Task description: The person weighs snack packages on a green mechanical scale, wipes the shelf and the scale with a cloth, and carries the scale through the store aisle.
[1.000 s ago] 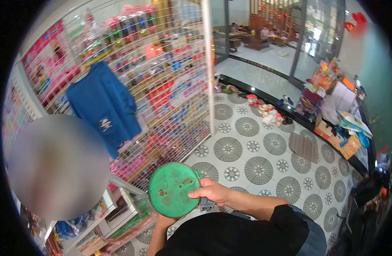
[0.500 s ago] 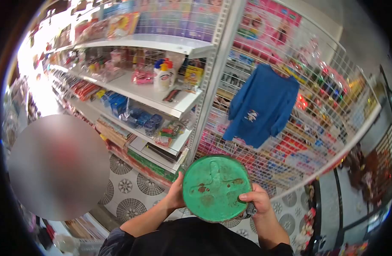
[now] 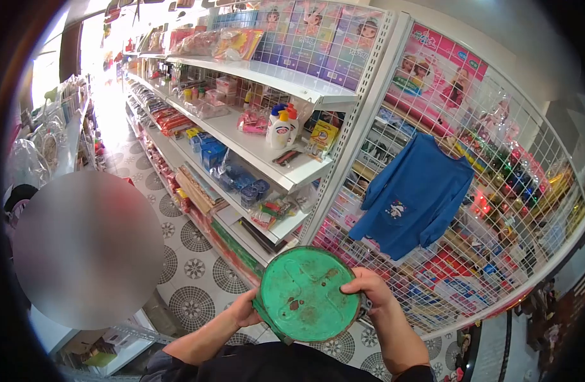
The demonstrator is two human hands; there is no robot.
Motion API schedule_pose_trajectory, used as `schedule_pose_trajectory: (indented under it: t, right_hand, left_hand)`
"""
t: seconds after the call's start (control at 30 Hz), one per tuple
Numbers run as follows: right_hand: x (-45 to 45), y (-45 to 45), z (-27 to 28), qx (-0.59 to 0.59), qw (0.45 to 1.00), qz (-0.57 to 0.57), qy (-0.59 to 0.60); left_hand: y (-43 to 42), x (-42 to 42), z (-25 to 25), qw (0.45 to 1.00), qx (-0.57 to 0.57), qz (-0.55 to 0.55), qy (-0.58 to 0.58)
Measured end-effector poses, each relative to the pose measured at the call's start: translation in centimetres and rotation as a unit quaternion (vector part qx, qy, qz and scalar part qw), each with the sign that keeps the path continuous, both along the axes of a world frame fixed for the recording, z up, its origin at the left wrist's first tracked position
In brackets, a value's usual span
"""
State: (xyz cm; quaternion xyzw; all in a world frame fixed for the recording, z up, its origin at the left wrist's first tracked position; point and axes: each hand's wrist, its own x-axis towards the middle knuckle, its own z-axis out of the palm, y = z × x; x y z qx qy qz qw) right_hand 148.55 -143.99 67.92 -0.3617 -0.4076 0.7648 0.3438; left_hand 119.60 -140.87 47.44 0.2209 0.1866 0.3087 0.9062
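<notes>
Between both hands is a round, green-painted metal object (image 3: pixel 311 290) with rusty spots and raised ridges on its flat face. Its kind I cannot make out. A darker side wall shows along its lower left. My left hand (image 3: pixel 245 310) grips the left edge, its fingers partly hidden behind the rim. On the right edge, my right hand (image 3: pixel 372 288) presses its thumb onto the face while the other fingers curl behind. The object is held in front of my body, tilted a little, above the patterned floor (image 3: pixel 194 305).
White shelves (image 3: pixel 305 172) stand ahead with bottles (image 3: pixel 280 129), packets and boxes. On the right, a wire grid panel (image 3: pixel 490 267) carries a blue shirt (image 3: pixel 416 194) on a hanger. A grey blurred circle (image 3: pixel 89 248) covers the left side. An aisle runs away at the upper left.
The view has swung left and up, so the shelves and shirt appear further right and lower. The green object has turned in my hands, showing more of its side wall. Both hands keep hold.
</notes>
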Motion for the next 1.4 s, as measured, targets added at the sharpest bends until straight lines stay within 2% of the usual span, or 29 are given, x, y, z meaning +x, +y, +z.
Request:
schedule_pose_trajectory:
  t: [0.07,0.13,0.17,0.23,0.33,0.4,0.43,0.5,0.57,0.63,0.77,0.8,0.83,0.87,0.9,1.07,1.2,1.27,1.33,1.4]
  right_hand:
    - [0.5,0.7,0.7,0.016,0.998,-0.034,0.04]
    - [0.6,0.9,2.3,0.068,0.993,-0.074,0.066]
    - [1.3,1.7,2.3,0.135,0.983,-0.123,0.023]
    - [2.2,1.3,5.3,0.274,0.939,-0.207,-0.029]
    - [5.4,0.2,6.2,0.321,0.888,-0.324,0.066]
    - [7.9,-0.5,4.2,0.314,0.88,-0.355,0.032]
    - [9.0,-1.0,2.6,0.305,0.87,-0.386,-0.005]
    - [10.6,-2.2,-1.6,0.243,0.885,-0.396,-0.031]
    - [13.0,-3.4,-7.5,0.171,0.894,-0.411,-0.059]
    - [14.5,-5.8,-13.4,0.109,0.873,-0.471,-0.071]
    - [18.1,-12.9,-29.5,-0.063,0.817,-0.573,-0.017]
    - [18.2,-15.4,-32.8,-0.152,0.774,-0.614,-0.033]
    - [18.8,-18.1,-35.5,-0.18,0.78,-0.59,-0.102]
    - [19.5,-20.2,-40.5,-0.253,0.742,-0.607,-0.129]
    - [19.5,-19.7,-39.3,-0.248,0.743,-0.608,-0.129]
    - [21.9,-17.7,-39.3,-0.124,0.753,-0.574,-0.296]
    - [22.0,-16.7,-37.0,-0.039,0.729,-0.533,-0.428]
    - [21.1,-16.1,-35.8,-0.002,0.71,-0.507,-0.489]
    - [19.1,-15.1,-34.1,0.032,0.691,-0.477,-0.543]
    - [14.7,-13.6,-29.5,0.061,0.669,-0.448,-0.59]
  left_hand:
    - [-0.8,1.1,1.4,0.999,-0.016,0.029,-0.03]
    - [-2.0,2.6,4.3,0.991,0.024,0.12,-0.046]
    - [-2.3,3.2,5.9,0.992,0.027,0.119,-0.04]
    - [-2.0,4.1,9.1,0.981,0.037,0.186,-0.048]
    - [0.3,4.8,13.4,0.967,0.11,0.215,-0.085]
    - [0.8,5.6,19.0,0.944,0.183,0.258,-0.094]
    - [2.3,5.8,20.2,0.935,0.213,0.261,-0.108]
    - [4.7,5.8,23.1,0.919,0.252,0.273,-0.131]
    - [6.4,5.9,26.8,0.902,0.288,0.285,-0.148]
    - [7.2,6.7,30.9,0.887,0.303,0.314,-0.149]
    - [10.1,8.6,36.7,0.835,0.305,0.443,-0.114]
    - [11.6,8.8,37.6,0.826,0.311,0.456,-0.116]
    - [13.0,9.2,38.2,0.821,0.314,0.462,-0.117]
    - [14.5,9.6,38.6,0.806,0.32,0.483,-0.121]
    - [16.0,9.9,39.1,0.79,0.325,0.504,-0.126]
    - [21.7,10.5,41.4,0.774,0.329,0.526,-0.128]
    - [24.0,9.1,42.2,0.81,0.328,0.474,-0.107]
    - [25.6,8.1,42.3,0.864,0.293,0.391,-0.122]
    - [27.6,7.2,41.8,0.883,0.276,0.352,-0.144]
    - [29.4,6.5,41.4,0.91,0.246,0.295,-0.157]
